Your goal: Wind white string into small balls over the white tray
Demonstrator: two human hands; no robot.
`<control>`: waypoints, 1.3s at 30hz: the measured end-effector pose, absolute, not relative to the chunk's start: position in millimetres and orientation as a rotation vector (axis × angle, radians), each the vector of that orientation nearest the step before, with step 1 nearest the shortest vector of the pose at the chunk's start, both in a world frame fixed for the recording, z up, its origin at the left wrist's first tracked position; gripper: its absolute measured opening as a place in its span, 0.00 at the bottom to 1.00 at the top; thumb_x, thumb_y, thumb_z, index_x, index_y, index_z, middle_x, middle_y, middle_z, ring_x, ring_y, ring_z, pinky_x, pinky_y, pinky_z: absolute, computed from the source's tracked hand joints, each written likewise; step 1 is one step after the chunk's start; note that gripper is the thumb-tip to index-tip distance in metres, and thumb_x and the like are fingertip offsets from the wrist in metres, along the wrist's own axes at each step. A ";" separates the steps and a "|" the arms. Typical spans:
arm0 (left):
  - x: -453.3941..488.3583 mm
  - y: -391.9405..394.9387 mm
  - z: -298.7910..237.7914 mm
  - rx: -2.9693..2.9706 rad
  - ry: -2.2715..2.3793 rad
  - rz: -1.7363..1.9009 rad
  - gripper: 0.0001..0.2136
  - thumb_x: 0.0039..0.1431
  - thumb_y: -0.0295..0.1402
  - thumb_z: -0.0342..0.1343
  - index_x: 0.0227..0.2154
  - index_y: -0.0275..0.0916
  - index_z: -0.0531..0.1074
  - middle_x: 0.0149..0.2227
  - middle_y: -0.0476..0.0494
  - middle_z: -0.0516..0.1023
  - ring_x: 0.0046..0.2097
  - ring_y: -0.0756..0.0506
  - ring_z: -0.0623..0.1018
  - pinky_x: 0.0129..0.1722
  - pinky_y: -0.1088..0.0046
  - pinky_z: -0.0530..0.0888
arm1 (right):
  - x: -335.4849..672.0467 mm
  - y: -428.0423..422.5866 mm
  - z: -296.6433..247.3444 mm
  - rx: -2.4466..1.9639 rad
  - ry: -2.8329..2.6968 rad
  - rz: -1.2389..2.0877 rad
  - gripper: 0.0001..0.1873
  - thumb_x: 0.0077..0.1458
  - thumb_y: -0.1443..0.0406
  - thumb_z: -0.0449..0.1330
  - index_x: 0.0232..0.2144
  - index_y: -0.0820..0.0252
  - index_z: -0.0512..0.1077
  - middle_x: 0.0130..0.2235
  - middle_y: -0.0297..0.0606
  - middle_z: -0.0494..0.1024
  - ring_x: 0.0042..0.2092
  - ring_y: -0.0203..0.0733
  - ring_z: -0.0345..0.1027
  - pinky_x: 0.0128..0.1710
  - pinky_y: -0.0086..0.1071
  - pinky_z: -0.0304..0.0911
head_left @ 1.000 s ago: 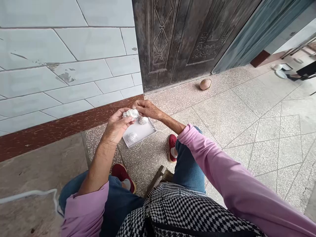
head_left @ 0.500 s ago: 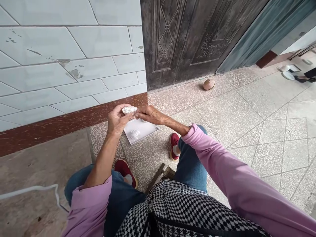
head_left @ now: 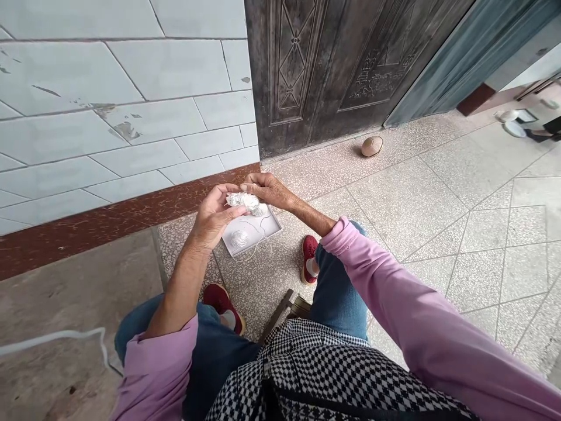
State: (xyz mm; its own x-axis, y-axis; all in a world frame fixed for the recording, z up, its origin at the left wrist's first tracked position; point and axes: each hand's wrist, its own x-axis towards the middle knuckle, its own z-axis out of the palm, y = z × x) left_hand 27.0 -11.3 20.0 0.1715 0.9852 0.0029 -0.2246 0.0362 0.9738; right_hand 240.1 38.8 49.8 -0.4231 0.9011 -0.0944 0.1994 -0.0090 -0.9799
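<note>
Two bare hands on my feed, both closed on one crumpled silvery-white ball point(head_left: 244, 202), poss. foil, hard to tell at this res. Left hand point(head_left: 214, 216) wraps it from the side, fingers curled; right hand point(head_left: 267, 190) pinches it from above. Just below, at 6 o'clock, sits a shallow white rectangular tray point(head_left: 274, 225) holding a 2nd silvery-white ball point(head_left: 239, 238), w/ a thin white thread point(head_left: 263, 225) looping across it. Further out: dark embossed metal door point(head_left: 298, 70) at 12 o'clock, pale glazed wall tiles point(head_left: 131, 99) at 10, small tan domed object point(head_left: 372, 146) on speckled terrazzo floor point(head_left: 416, 216) at 2. Red shoe point(head_left: 309, 260) and black-and-white checked cloth point(head_left: 315, 374) lie nearer me, around 5–6 o'clock.
</note>
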 end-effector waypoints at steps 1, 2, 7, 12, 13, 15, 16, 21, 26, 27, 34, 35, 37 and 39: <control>26.9 -10.4 18.9 1.081 0.914 1.186 0.31 0.46 0.42 0.91 0.50 0.44 0.83 0.51 0.38 0.88 0.49 0.36 0.88 0.47 0.55 0.92 | 237.4 40.9 46.8 -1.145 -1.626 1.539 0.26 0.88 0.61 0.74 0.35 0.53 0.69 0.29 0.26 0.64 0.33 0.37 0.54 0.36 0.35 0.54; 26.8 -9.2 17.3 1.059 0.904 1.203 0.31 0.46 0.41 0.91 0.50 0.44 0.82 0.50 0.38 0.87 0.48 0.36 0.88 0.47 0.55 0.92 | 234.6 42.7 43.7 -1.143 -1.594 1.591 0.26 0.89 0.62 0.72 0.36 0.53 0.68 0.28 0.25 0.64 0.32 0.36 0.53 0.35 0.34 0.53; 24.8 -0.3 9.2 1.006 0.967 1.353 0.30 0.46 0.41 0.88 0.48 0.46 0.79 0.49 0.41 0.87 0.47 0.39 0.87 0.44 0.61 0.89 | 223.8 42.6 30.8 -1.154 -1.636 1.527 0.24 0.88 0.74 0.61 0.34 0.53 0.67 0.26 0.24 0.63 0.31 0.37 0.54 0.34 0.33 0.53; 19.0 7.7 8.4 1.105 1.098 1.454 0.28 0.45 0.42 0.86 0.47 0.47 0.80 0.48 0.42 0.88 0.48 0.39 0.86 0.45 0.64 0.85 | 223.1 29.1 25.3 -1.019 -2.027 1.342 0.19 0.86 0.70 0.67 0.35 0.59 0.77 0.31 0.29 0.70 0.37 0.40 0.63 0.41 0.35 0.59; 17.5 8.7 8.1 1.140 1.132 1.448 0.28 0.44 0.41 0.86 0.47 0.46 0.81 0.47 0.43 0.89 0.48 0.39 0.86 0.46 0.63 0.85 | 224.6 27.0 25.8 -0.978 -2.081 1.329 0.20 0.86 0.69 0.67 0.35 0.59 0.77 0.32 0.30 0.71 0.38 0.41 0.64 0.43 0.35 0.60; 14.8 9.8 6.4 1.218 1.205 1.413 0.28 0.42 0.42 0.88 0.46 0.46 0.84 0.45 0.43 0.89 0.47 0.38 0.87 0.48 0.62 0.86 | 229.8 25.0 29.7 -0.929 -2.119 1.324 0.20 0.87 0.66 0.68 0.36 0.58 0.78 0.33 0.31 0.72 0.39 0.42 0.66 0.44 0.35 0.61; 13.7 9.8 5.0 1.255 1.235 1.385 0.28 0.42 0.43 0.89 0.45 0.45 0.85 0.45 0.44 0.90 0.46 0.38 0.87 0.48 0.61 0.86 | 233.3 25.1 33.2 -0.928 -2.103 1.325 0.19 0.88 0.63 0.69 0.37 0.57 0.78 0.34 0.31 0.73 0.39 0.43 0.66 0.44 0.36 0.62; 14.6 0.7 4.0 1.261 1.134 1.161 0.29 0.46 0.46 0.89 0.50 0.43 0.89 0.47 0.38 0.91 0.49 0.32 0.90 0.50 0.54 0.89 | 249.4 29.2 56.8 -1.081 -1.922 1.248 0.20 0.85 0.60 0.73 0.37 0.54 0.76 0.37 0.36 0.75 0.43 0.45 0.66 0.44 0.36 0.63; 27.3 -14.4 16.3 1.132 0.989 1.098 0.32 0.48 0.39 0.87 0.56 0.46 0.85 0.56 0.36 0.89 0.47 0.35 0.88 0.42 0.53 0.93 | 246.1 29.3 62.1 -1.144 -1.851 1.205 0.20 0.86 0.67 0.67 0.35 0.54 0.73 0.35 0.34 0.68 0.40 0.43 0.61 0.43 0.37 0.63; 29.6 -15.7 17.5 1.112 0.991 1.127 0.32 0.47 0.38 0.87 0.55 0.46 0.84 0.56 0.36 0.89 0.46 0.35 0.88 0.40 0.54 0.92 | 244.1 29.4 60.8 -1.153 -1.835 1.204 0.20 0.86 0.67 0.67 0.35 0.54 0.73 0.34 0.33 0.67 0.40 0.43 0.60 0.43 0.37 0.62; 34.7 -12.1 9.6 1.053 0.993 1.183 0.31 0.47 0.43 0.90 0.51 0.44 0.82 0.50 0.37 0.89 0.49 0.36 0.89 0.42 0.61 0.88 | 236.4 36.4 54.1 -1.165 -1.728 1.236 0.24 0.83 0.66 0.71 0.33 0.51 0.69 0.33 0.32 0.64 0.40 0.46 0.61 0.41 0.39 0.63; 34.9 -11.2 8.7 1.047 0.993 1.191 0.32 0.47 0.43 0.90 0.52 0.44 0.83 0.51 0.38 0.90 0.49 0.36 0.89 0.43 0.62 0.88 | 236.2 37.5 54.2 -1.158 -1.714 1.245 0.25 0.82 0.64 0.74 0.32 0.50 0.69 0.33 0.33 0.65 0.40 0.48 0.61 0.40 0.40 0.63; 35.7 -10.0 7.9 1.021 0.982 1.212 0.32 0.46 0.42 0.91 0.52 0.44 0.85 0.50 0.39 0.90 0.48 0.37 0.89 0.44 0.62 0.89 | 236.3 39.2 54.9 -1.145 -1.682 1.259 0.27 0.79 0.59 0.80 0.32 0.48 0.69 0.32 0.34 0.67 0.41 0.51 0.62 0.38 0.41 0.63; 36.8 -9.3 8.2 0.988 0.953 1.226 0.32 0.44 0.40 0.91 0.51 0.45 0.85 0.49 0.40 0.90 0.47 0.38 0.89 0.44 0.61 0.89 | 236.7 40.6 55.5 -1.135 -1.657 1.284 0.29 0.78 0.54 0.82 0.32 0.48 0.70 0.32 0.35 0.69 0.41 0.51 0.61 0.37 0.40 0.62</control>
